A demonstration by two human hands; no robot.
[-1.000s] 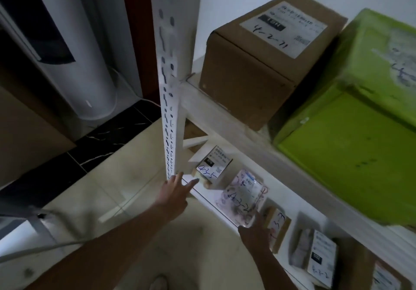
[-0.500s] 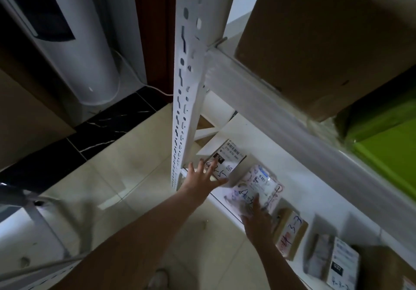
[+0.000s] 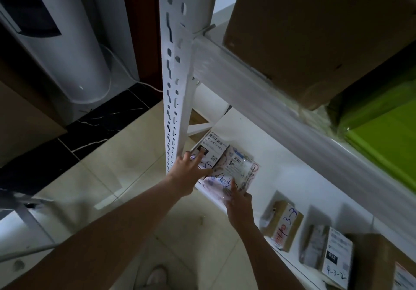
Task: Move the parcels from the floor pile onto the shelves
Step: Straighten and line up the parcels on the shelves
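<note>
A patterned plastic mailer bag (image 3: 238, 172) marked 4-3 lies on the lower white shelf (image 3: 290, 175), near its left end. My right hand (image 3: 236, 199) touches the bag's front edge with its fingers on it. Just left of the bag sits a small labelled parcel (image 3: 212, 149). My left hand (image 3: 189, 172) rests on that parcel with fingers spread flat. The floor pile is out of view.
A white slotted upright post (image 3: 177, 75) stands just left of my left hand. Further right on the lower shelf stand a brown box marked 3-3 (image 3: 284, 224) and a parcel marked 4-3-2 (image 3: 333, 258). The upper shelf holds a cardboard box (image 3: 315, 30) and a green box (image 3: 382, 136).
The view has dropped lower and closer to the lower shelf. My left hand went from the shelf edge onto the small parcel. My right hand stayed on the mailer bag.
</note>
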